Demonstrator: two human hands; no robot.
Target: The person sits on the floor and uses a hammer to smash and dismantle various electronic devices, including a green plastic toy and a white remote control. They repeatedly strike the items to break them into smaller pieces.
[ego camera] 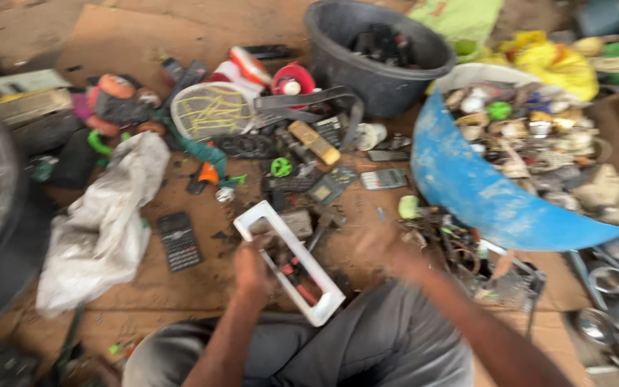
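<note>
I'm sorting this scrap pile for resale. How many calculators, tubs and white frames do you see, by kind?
Calculators: 2, a black calculator and a grey calculator
Tubs: 2, a black tub and a blue tub
White frame: 1, the white frame held by the left hand
Total: 5. Blur may hide more.

white frame (288, 261): smooth plastic, probably | blue basin (467, 193): scuffed matt plastic | sack (102, 222): dull cloth
</note>
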